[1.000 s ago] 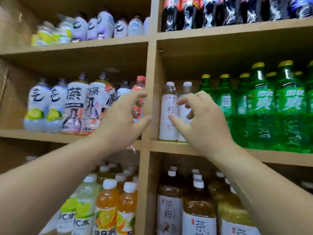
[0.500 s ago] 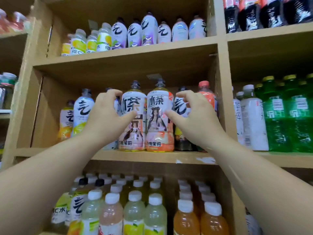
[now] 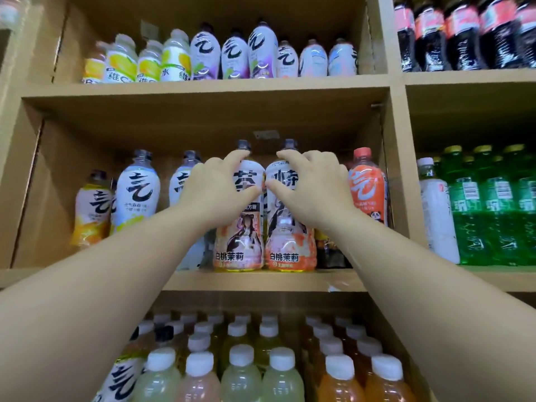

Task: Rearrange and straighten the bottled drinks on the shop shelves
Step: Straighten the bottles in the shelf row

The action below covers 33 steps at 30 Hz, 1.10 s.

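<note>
Two tall peach tea bottles with a cartoon figure on white and orange labels stand upright side by side at the front of the middle shelf [image 3: 261, 281]. My left hand [image 3: 216, 190] wraps the upper part of the left tea bottle [image 3: 239, 245]. On the right tea bottle [image 3: 290, 248] my right hand [image 3: 311, 188] grips the shoulder the same way. Thumbs nearly meet between the two bottles. White bottles with black brush lettering [image 3: 137, 190] stand to the left, and an orange-labelled bottle [image 3: 367, 187] stands to the right.
Above is a shelf with yellow and white bottles [image 3: 203, 55]. Below, rows of white-capped juice bottles [image 3: 240, 372] fill the compartment. A wooden divider [image 3: 401, 175] separates green soda bottles [image 3: 493, 210] and dark cola bottles [image 3: 464, 33] on the right.
The view swung left from the divider to the tea compartment. Both hands moved in from beside the two tea bottles and closed onto their upper parts.
</note>
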Available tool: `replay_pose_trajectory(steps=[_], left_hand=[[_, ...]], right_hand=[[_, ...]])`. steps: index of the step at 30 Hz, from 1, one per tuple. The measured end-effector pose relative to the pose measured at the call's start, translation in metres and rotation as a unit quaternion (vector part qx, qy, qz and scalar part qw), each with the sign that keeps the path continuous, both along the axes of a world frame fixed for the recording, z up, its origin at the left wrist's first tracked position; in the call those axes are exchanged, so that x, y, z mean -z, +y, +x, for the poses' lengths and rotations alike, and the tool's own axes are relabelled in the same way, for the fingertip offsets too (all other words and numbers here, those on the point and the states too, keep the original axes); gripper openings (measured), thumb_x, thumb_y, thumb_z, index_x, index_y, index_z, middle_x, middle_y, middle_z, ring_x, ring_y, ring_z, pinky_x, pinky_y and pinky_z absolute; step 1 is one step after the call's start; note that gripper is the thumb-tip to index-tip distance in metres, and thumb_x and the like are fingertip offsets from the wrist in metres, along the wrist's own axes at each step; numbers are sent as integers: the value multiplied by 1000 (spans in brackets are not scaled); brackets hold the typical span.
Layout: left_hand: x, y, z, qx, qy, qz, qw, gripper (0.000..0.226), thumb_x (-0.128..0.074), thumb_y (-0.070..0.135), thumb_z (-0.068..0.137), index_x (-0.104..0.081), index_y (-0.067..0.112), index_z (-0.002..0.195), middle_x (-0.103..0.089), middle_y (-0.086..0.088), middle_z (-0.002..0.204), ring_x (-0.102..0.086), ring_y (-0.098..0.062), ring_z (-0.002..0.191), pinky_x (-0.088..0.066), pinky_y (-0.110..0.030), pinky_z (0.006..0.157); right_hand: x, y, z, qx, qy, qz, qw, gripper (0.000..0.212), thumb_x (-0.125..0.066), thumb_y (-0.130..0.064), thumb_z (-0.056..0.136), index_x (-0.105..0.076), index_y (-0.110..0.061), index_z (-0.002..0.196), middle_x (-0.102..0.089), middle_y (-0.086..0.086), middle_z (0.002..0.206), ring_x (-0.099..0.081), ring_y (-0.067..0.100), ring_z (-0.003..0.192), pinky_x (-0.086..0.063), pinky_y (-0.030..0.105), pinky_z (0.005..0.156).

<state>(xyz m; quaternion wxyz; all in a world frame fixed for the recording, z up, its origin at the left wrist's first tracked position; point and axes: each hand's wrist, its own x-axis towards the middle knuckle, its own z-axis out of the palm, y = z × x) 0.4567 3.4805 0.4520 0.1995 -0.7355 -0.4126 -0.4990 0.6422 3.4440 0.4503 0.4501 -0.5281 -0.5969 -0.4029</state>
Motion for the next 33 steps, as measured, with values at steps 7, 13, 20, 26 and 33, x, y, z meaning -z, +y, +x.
replay_pose_trajectory(steps=[7, 13, 20, 26, 33], left_hand=[[4, -9, -7, 5, -11, 76, 997, 67, -65, 57, 88, -42, 38, 149, -58, -7, 129, -45, -33, 124, -37, -41, 101], [17, -14, -15, 135, -57, 106, 984, 70, -74, 43, 86, -42, 40, 148, -44, 0, 128, -45, -12, 120, -33, -14, 94], [18, -17, -12, 163, -77, 80, 980, 70, -76, 37, 87, -41, 39, 148, -39, 5, 128, -43, -7, 116, -36, -10, 85], [26, -13, -12, 218, -161, 67, 960, 98, -84, 34, 81, -22, 32, 158, -36, 9, 141, -39, -3, 127, -38, -12, 94], [35, -15, -3, 270, -189, 74, 941, 85, -83, 30, 82, -35, 29, 151, -42, 10, 140, -46, -2, 122, -44, -16, 102]], right_hand=[[10, 5, 8, -46, 1, 47, 998, 49, -53, -52, 98, -48, -37, 144, -56, -2, 125, -47, 22, 123, -39, 41, 100], [18, 8, 16, -133, 30, 21, 990, 57, -58, -52, 95, -42, -38, 148, -47, -4, 138, -44, 17, 130, -42, 48, 109], [-3, 7, 13, -22, 10, -47, 999, 68, -42, -75, 92, -30, -45, 152, -49, -3, 154, -10, 30, 157, -15, 57, 118], [3, -2, 13, -89, 24, 2, 996, 63, -51, -68, 92, -36, -45, 149, -52, -7, 147, -23, 25, 153, -19, 53, 118], [28, -19, 9, -312, 35, 92, 945, 68, -73, -36, 92, -38, -30, 151, -37, 1, 140, -41, 2, 124, -48, 12, 96]])
